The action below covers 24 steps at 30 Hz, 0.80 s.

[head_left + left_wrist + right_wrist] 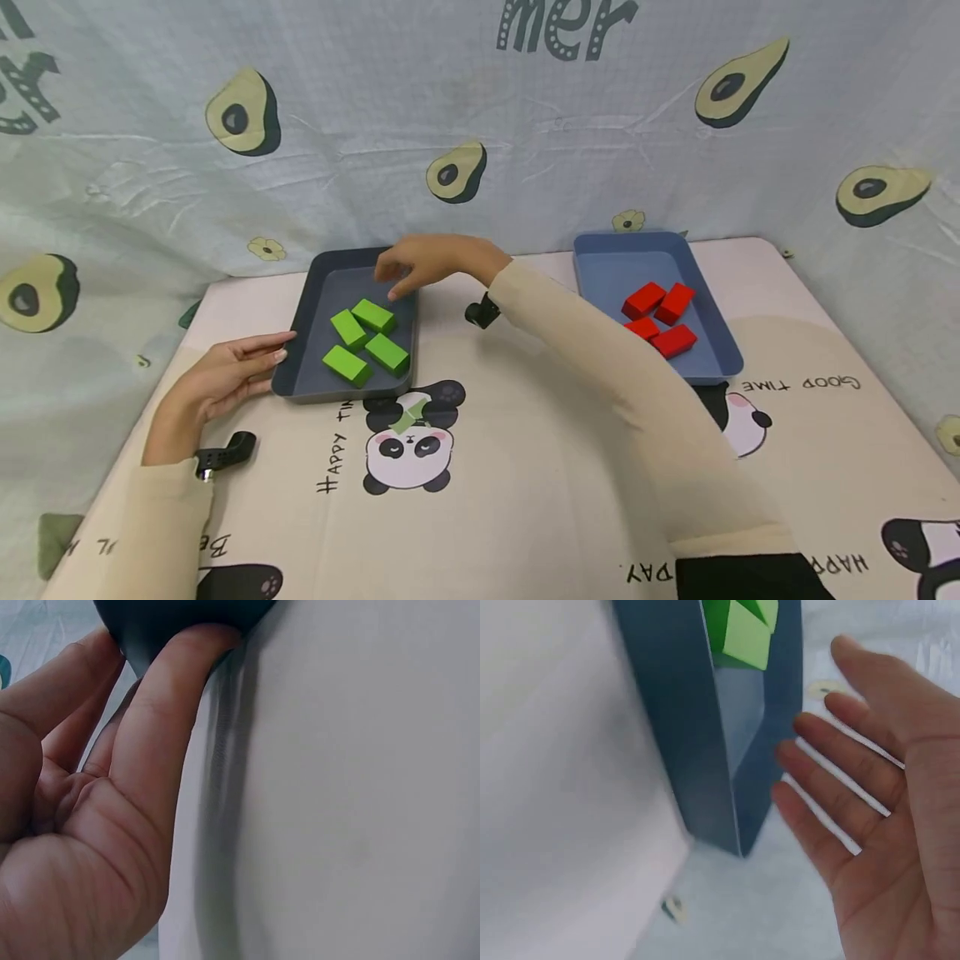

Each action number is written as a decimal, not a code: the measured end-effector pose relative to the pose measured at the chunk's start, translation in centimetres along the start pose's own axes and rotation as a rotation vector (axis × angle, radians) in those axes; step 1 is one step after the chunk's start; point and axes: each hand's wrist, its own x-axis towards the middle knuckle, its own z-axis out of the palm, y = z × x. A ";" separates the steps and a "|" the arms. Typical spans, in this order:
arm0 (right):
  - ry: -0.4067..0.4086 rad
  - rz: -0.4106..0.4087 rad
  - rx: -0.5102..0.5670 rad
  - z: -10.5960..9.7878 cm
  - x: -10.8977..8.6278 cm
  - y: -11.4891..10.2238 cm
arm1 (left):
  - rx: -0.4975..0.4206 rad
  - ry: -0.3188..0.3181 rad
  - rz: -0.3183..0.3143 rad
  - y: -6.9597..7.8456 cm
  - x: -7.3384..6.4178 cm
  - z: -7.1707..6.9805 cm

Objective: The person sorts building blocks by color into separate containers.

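Observation:
Several green blocks (365, 342) lie in a dark grey-blue tray (300, 379) on the left of the table. My left hand (227, 372) is at the tray's left side, its fingertips against the outer wall. In the left wrist view, extended fingers (154, 727) reach the tray's dark corner (187, 613). Over the tray's far right corner hovers my right hand (423, 262), nothing in it. The right wrist view shows its spread, loosely bent fingers (836, 776) beside the tray wall (686, 727), with a green block (746, 637) inside.
A lighter blue tray (720, 350) holding several red blocks (675, 342) stands at the right, partly behind my right sleeve (622, 358). Panda drawings (409, 454) decorate the tablecloth. A cloth printed with avocados (457, 172) hangs behind the table.

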 end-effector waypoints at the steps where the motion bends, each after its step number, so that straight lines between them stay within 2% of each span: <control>1: -0.008 0.003 -0.033 -0.3 -0.8 -0.3 | 0.013 0.007 0.001 0.1 -0.1 0.0; 5: -0.001 0.013 -0.137 -1.0 -4.9 -1.3 | 0.054 0.021 0.013 0.4 -0.3 -0.2; 7: 0.033 0.039 -0.162 -1.3 -7.4 -1.7 | 0.080 0.021 0.019 0.4 -0.3 -0.2; 9: 0.084 0.067 -0.160 -1.4 -10.1 -2.1 | 0.153 0.041 0.025 0.3 -0.4 -0.1; 11: 0.144 0.101 -0.150 -1.3 -12.9 -2.4 | 0.277 0.066 0.041 0.2 -0.6 0.3; 14: 0.233 0.166 -0.123 -0.7 -17.2 -2.6 | 0.562 0.115 0.092 0.4 -1.2 1.5; 16: 0.292 0.203 -0.117 0.0 -20.0 -2.6 | 0.760 0.144 0.163 0.9 -1.8 2.6; 19: 0.379 0.247 -0.129 1.1 -23.8 -2.4 | 0.992 0.186 0.310 2.0 -2.8 4.3; 24: 0.464 0.320 -0.140 2.8 -29.2 -2.8 | 1.278 0.265 0.604 3.3 -3.9 6.2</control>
